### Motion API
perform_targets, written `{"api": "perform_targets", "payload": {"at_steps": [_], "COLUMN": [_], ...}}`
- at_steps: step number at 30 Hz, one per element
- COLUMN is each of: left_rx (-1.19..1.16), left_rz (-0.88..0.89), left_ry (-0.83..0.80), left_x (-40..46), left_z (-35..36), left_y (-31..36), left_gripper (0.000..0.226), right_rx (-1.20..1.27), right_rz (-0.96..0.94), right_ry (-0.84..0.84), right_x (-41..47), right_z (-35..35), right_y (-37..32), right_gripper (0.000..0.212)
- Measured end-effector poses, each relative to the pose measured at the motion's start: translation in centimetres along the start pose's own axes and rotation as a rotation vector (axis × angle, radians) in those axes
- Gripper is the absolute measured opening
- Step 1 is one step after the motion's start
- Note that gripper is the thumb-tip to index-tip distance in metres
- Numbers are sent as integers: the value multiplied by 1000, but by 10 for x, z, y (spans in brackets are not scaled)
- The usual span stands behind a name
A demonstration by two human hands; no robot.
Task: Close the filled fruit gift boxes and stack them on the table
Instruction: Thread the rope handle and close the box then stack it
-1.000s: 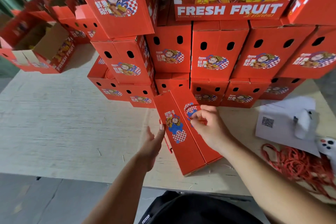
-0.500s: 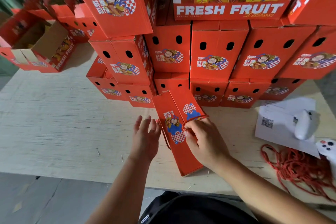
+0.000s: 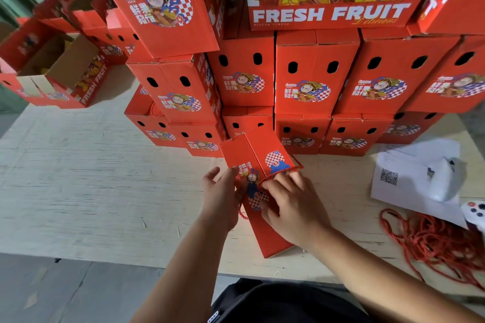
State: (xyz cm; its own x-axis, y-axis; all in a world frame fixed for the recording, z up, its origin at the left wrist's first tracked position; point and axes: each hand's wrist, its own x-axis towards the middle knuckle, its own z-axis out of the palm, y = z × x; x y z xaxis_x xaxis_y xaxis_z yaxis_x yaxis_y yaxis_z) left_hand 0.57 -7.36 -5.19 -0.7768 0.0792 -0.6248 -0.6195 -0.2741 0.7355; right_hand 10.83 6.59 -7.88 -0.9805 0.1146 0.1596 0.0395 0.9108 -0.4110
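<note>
A red fruit gift box [image 3: 258,165] lies closed on its long side near the front edge of the pale bench [image 3: 78,191], angled with its far end toward the stack [image 3: 315,92]. Its upper face carries a cartoon figure on blue-and-white checks, and a red cord handle [image 3: 278,175] loops across it. Behind it, matching closed red boxes stand in rows several tiers high, each with two oval holes above the same printed figure; one on top reads "FRESH FRUIT". An open box [image 3: 60,71] sits at the far left, its plain cardboard flaps raised.
</note>
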Motion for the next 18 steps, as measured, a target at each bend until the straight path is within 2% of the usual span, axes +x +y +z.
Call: {"api": "perform_targets", "payload": {"at_steps": [3, 6, 8, 11, 14, 18], "left_rx": [134, 179, 235, 206, 235, 168], "left_rz": [-146, -286, -276, -129, 161, 342], "left_ry": [-61, -111, -142, -150, -143, -484], "left_x": [5, 4, 5, 3, -4, -36], "left_z": [-1, -10, -21, -29, -21, 12], "left_y": [12, 13, 8, -3, 0, 25], "left_gripper": [27, 28, 27, 19, 16, 6], "right_rx": [-10, -12, -16, -15, 2, 63], "right_rz": [-6, 6, 13, 3, 21, 15], "right_ry": [-6, -13, 6, 11, -14, -24], "right_x": [0, 1, 0, 0, 1, 2], "right_z": [2, 1, 0, 1, -3, -10], "right_y": [1, -1, -2, -2, -2, -4], "right_gripper": [35, 32, 29, 29, 34, 50]}}
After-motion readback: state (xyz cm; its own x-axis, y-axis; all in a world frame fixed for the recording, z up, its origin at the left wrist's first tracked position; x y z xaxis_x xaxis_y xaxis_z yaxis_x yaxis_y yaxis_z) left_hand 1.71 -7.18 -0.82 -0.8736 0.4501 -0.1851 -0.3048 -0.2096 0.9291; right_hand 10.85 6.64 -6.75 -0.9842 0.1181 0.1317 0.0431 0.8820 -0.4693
